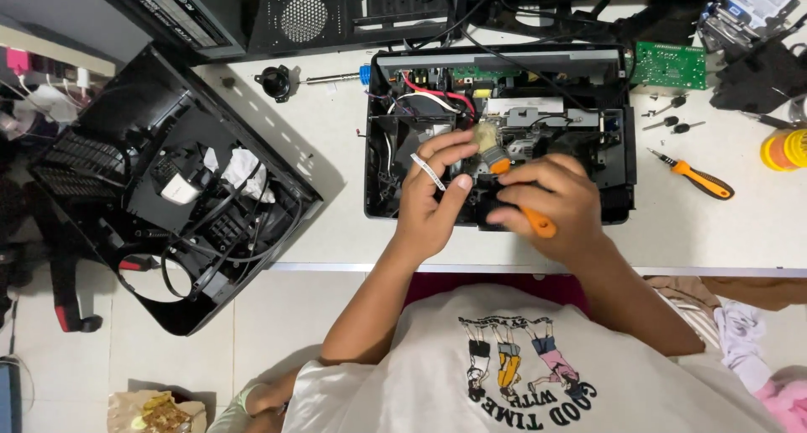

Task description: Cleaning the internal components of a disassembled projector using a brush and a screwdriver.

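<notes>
An opened black electronic device lies on the white table, its circuit boards, wires and metal parts exposed. My right hand grips a small brush with an orange handle; its pale bristles rest inside the device. My left hand is closed over a small black part at the device's middle, and a thin white strip lies across its fingers.
The device's black plastic cover leans off the table's left edge. An orange-handled screwdriver, loose screws, a green circuit board, a yellow container and a black knob lie around. Black computer cases stand at the back.
</notes>
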